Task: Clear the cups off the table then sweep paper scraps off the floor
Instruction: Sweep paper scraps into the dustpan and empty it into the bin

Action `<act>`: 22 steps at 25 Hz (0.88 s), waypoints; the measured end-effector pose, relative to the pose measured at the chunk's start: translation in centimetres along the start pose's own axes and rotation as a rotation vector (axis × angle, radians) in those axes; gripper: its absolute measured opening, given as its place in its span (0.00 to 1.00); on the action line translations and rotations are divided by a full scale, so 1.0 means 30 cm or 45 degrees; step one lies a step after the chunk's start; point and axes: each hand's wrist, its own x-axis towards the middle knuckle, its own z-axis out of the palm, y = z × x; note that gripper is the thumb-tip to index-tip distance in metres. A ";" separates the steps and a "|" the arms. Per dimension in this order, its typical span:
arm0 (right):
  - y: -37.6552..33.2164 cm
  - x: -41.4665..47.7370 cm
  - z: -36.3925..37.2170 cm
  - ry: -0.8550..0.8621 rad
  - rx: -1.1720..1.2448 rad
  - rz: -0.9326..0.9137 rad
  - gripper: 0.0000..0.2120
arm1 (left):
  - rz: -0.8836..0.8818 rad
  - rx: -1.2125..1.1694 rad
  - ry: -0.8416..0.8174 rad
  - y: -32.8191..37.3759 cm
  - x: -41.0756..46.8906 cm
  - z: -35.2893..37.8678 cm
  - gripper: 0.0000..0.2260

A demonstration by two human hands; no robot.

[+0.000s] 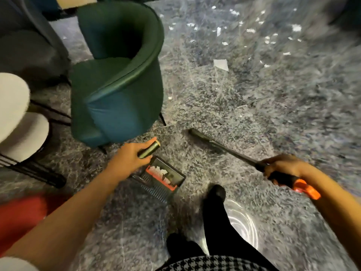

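Counted in view: two hands, left hand [129, 155] and right hand [281, 166]. One broom [220, 148]. One dustpan [162, 176]. One green armchair [119, 75]. One grey chair [29, 42]. Two white round stools [13, 98]. Paper scraps [220, 64] on floor: numerous, blurred, exact count undeterminable.

You will find no readable text, label, brand, number or sign on anything in this view.
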 end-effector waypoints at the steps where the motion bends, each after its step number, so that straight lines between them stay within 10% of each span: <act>1: 0.015 0.038 -0.077 0.049 0.036 -0.006 0.15 | 0.042 0.032 -0.041 0.046 0.093 0.020 0.29; 11: 0.120 0.325 -0.594 0.524 0.471 0.093 0.04 | 0.257 0.145 -0.312 0.470 0.864 0.311 0.25; 22: 0.212 0.484 -0.411 0.355 0.961 0.510 0.09 | 0.364 0.141 -0.510 0.632 1.288 0.419 0.27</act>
